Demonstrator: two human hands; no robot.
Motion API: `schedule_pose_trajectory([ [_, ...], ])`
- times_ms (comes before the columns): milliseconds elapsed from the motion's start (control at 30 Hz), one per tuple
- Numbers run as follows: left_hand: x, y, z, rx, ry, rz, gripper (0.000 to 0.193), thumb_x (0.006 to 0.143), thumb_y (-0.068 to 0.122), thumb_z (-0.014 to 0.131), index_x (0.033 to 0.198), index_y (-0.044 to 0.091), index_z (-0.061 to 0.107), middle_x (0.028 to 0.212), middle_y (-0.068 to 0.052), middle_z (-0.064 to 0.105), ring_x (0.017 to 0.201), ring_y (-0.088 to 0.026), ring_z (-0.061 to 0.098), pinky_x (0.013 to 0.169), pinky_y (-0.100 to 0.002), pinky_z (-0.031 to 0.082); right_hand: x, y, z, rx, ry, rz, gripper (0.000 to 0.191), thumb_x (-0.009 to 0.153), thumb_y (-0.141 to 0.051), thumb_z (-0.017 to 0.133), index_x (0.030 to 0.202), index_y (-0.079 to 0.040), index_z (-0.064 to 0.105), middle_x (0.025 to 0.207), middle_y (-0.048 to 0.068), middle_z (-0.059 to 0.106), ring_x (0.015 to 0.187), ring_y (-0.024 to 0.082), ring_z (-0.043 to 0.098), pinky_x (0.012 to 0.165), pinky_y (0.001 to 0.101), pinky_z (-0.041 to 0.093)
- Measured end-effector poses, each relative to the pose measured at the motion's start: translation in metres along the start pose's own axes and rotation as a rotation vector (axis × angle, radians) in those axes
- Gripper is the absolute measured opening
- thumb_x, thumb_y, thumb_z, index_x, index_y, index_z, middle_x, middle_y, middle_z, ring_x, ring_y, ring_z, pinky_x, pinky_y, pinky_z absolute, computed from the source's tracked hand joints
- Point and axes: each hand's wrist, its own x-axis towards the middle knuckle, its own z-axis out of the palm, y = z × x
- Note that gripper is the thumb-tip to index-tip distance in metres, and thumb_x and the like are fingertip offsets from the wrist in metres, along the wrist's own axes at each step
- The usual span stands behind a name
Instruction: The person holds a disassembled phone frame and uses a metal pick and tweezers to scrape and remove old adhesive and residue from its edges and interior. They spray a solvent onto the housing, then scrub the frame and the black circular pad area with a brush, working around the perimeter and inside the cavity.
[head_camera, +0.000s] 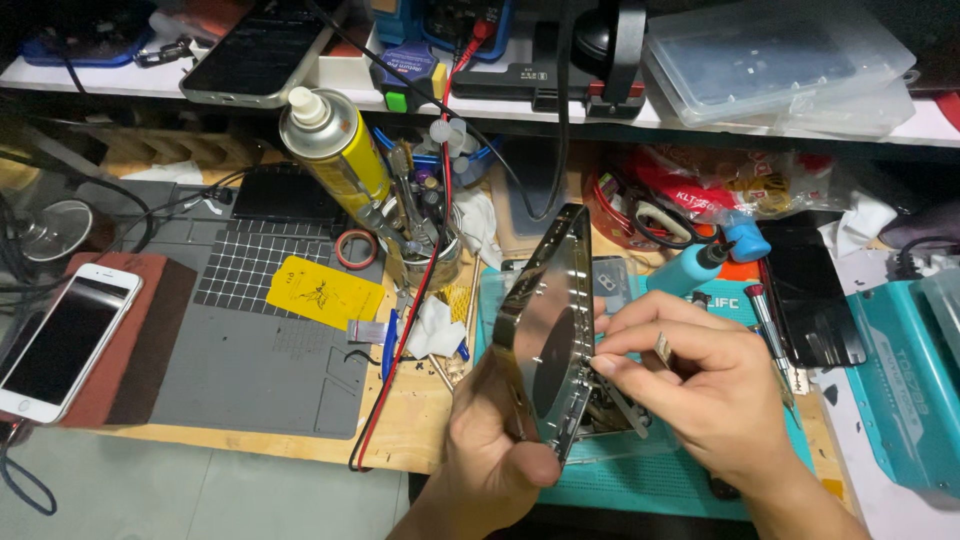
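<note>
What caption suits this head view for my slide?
Left hand holds an opened phone upright while right hand works inside it.

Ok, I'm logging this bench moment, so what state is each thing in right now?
Phone housing: opened, tilted on edge, shiny back facing the camera.
Left hand: gripping the housing's lower edge.
Right hand: fingertips pinched at the housing's rim.
White phone: lying flat, screen dark.
Spray can: leaning, nozzle on.
Tape roll: flat on the grey mat.
Blue screwdriver: lying down, unheld.
Clear plastic box: lid closed, on the shelf.
</note>
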Motion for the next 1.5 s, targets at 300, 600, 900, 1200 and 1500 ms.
schedule_pose_trajectory([
  [300,0.006,0.014,0.000,-0.314,-0.030,0.079,0.098,0.095,0.080,0.051,0.140,-0.007,0.051,0.140,-0.015,0.062,0.125,-0.022,0.060,0.108,-0.036,0.050,-0.001,0.000,-0.002,0.028,-0.012,0.006,0.012,0.076,0.002,0.080,0.087,-0.001,0.079,0.094,0.004,0.075,0.059,0.002,0.048,0.049,0.0191,0.034],
  [600,-0.013,-0.009,0.002,-0.214,0.009,0.066,0.084,0.106,0.071,0.039,0.138,-0.004,0.057,0.129,-0.014,0.070,0.120,-0.021,0.068,0.105,-0.036,0.055,-0.007,-0.006,0.003,0.071,0.054,0.033,0.015,0.072,0.007,0.078,0.085,0.001,0.076,0.097,0.006,0.073,0.056,0.001,0.042,0.048,0.0177,0.028],
  [900,-0.067,-0.100,0.035,-0.245,0.319,-0.095,0.083,0.103,0.068,0.043,0.141,-0.006,0.046,0.133,-0.016,0.063,0.116,-0.023,0.063,0.102,-0.036,0.053,-0.008,-0.011,0.006,-0.005,0.074,-0.115,0.014,0.077,0.005,0.078,0.089,0.000,0.072,0.100,0.006,0.071,0.082,0.004,0.063,0.052,0.0163,0.039],
  [1200,-0.020,-0.032,0.017,-0.608,0.014,-0.014,0.101,0.106,0.076,0.039,0.148,-0.014,0.051,0.143,-0.025,0.061,0.128,-0.028,0.062,0.111,-0.040,0.053,-0.006,-0.013,0.001,-0.165,0.087,-0.238,0.018,0.074,0.003,0.082,0.089,-0.002,0.073,0.097,0.002,0.073,0.062,0.002,0.049,0.052,0.0182,0.037],
  [1500,0.037,0.005,0.006,-0.910,0.074,-0.060,0.080,0.107,0.059,0.025,0.150,-0.006,0.042,0.147,-0.023,0.056,0.119,-0.031,0.063,0.102,-0.047,0.056,0.013,0.027,-0.014,-0.064,0.050,0.224,0.025,0.102,-0.013,0.064,0.113,0.001,0.081,0.095,0.010,0.059,0.080,0.018,0.055,0.067,0.0313,0.044],
])
